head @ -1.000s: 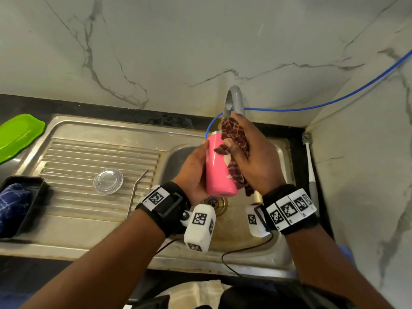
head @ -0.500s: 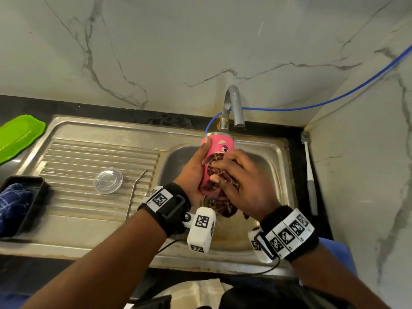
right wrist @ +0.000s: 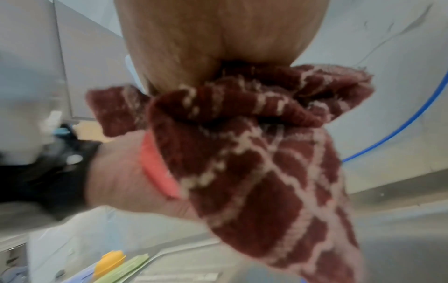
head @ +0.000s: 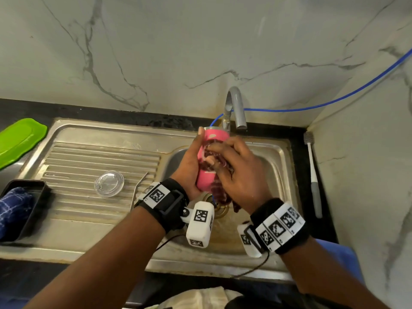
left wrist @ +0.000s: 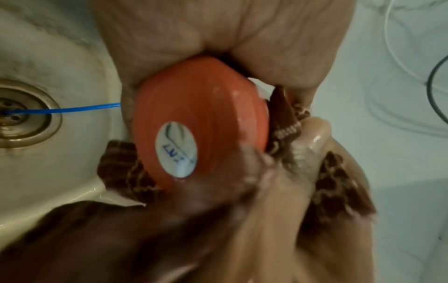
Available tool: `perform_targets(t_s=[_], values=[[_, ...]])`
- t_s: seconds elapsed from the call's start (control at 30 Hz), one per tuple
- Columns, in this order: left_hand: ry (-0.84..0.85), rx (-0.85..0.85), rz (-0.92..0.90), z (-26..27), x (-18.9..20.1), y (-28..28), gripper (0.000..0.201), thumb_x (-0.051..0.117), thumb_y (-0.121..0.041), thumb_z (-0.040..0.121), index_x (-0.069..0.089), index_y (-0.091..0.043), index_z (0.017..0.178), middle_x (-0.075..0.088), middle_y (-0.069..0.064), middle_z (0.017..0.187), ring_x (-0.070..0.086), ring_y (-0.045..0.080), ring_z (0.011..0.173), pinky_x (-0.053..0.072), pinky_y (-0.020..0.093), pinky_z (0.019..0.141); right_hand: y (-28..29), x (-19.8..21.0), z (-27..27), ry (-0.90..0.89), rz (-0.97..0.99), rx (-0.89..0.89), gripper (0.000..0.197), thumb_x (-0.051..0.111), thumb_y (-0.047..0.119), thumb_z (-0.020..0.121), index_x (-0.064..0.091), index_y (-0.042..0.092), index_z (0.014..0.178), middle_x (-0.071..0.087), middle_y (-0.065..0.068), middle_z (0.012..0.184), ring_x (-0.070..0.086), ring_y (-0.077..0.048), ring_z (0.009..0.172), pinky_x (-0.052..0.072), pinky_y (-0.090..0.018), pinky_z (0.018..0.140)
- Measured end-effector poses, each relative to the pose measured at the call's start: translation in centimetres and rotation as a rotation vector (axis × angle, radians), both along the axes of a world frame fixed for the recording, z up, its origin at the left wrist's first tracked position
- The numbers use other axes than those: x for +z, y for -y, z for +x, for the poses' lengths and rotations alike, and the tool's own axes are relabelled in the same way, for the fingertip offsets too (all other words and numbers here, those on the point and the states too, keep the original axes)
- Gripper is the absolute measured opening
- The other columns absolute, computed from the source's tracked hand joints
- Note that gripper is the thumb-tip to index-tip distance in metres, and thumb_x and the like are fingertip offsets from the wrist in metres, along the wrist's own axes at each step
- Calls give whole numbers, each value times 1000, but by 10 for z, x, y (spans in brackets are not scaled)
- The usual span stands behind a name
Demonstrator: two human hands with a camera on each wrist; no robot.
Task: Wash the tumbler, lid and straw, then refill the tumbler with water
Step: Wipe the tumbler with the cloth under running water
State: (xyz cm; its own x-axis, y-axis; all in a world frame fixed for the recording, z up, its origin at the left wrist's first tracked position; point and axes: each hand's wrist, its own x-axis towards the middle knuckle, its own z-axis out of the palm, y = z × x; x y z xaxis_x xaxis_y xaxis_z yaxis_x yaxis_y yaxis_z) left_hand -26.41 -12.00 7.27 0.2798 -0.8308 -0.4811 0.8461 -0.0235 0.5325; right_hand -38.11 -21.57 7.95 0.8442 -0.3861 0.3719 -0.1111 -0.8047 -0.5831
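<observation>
Hands (head: 236, 172) scrub tumbler (head: 213, 139), seemingly mid-basin (head: 276, 175).

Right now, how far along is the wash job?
Early. In hand: the left hand holds the pink tumbler over the sink while the right hand rubs it with a maroon cloth. Left: the lid and straw lie on the drainboard, seemingly unwashed; rinse and refill follow.
</observation>
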Motion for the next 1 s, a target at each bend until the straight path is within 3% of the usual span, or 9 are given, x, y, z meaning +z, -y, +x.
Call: perform_targets(t_s=[0.1,0.23,0.37,0.5,0.6,0.73,0.87,0.93,1.0], values=[[-38,-21,-41,6,-5,-5,72,50,-75,95,70,-7,106,69,9,84,70,20,71,60,31,63,-12,-8,-14,21,-4,105,27,63,35,105,70,19,125,58,0,122,62,-17,103,57,-37,80],[-48,-60,-72,0,-8,-7,76,49,-77,94,78,-8,108,68,10,97,65,21,85,55,32,76,-1,-14,-23,30,-27,161,31,56,37,106,70,19,128,58,-3,124,63,-19,105,57,-39,82],[27,-56,-80,-7,-6,-8,77,43,-73,99,65,-11,139,66,21,133,66,35,120,53,52,104,17,1,-13,54,-24,29,33,55,35,104,68,21,130,56,1,124,59,-8,99,53,-21,82],[57,-63,-99,-11,-13,-12,72,31,-65,107,49,-14,154,55,19,152,52,36,141,45,54,113,32,18,2,65,18,-83,32,58,37,105,66,23,133,56,2,119,59,-4,101,47,-10,82],[65,-30,-99,-14,-9,-14,67,35,-62,106,59,-15,146,63,18,143,62,34,129,53,50,103,26,17,3,59,-5,-107,32,60,34,105,64,25,135,55,2,120,58,-4,101,43,-4,82],[115,-6,-66,-13,1,-10,62,44,-62,101,71,-13,127,75,15,115,74,27,102,62,41,84,9,1,-8,15,-46,-48,32,58,39,105,65,24,133,54,3,126,57,-5,99,52,-20,80],[147,19,30,-5,2,-4,83,64,-63,93,48,-1,146,69,13,96,72,22,72,59,32,57,-12,-12,-24,68,3,67,30,63,35,103,70,17,125,55,-1,122,62,-19,100,57,-39,79],[165,53,47,-2,-3,-2,104,77,-65,83,37,-4,156,65,16,103,70,25,76,59,36,62,-13,-16,-31,80,-28,124,29,62,38,104,69,17,124,54,-1,121,62,-20,99,57,-40,75],[146,17,22,-4,-3,-2,103,77,-68,82,40,-3,154,66,19,110,72,28,84,60,39,70,-5,-16,-34,59,-46,155,27,59,40,105,67,21,123,54,-1,120,60,-15,99,56,-34,75]])
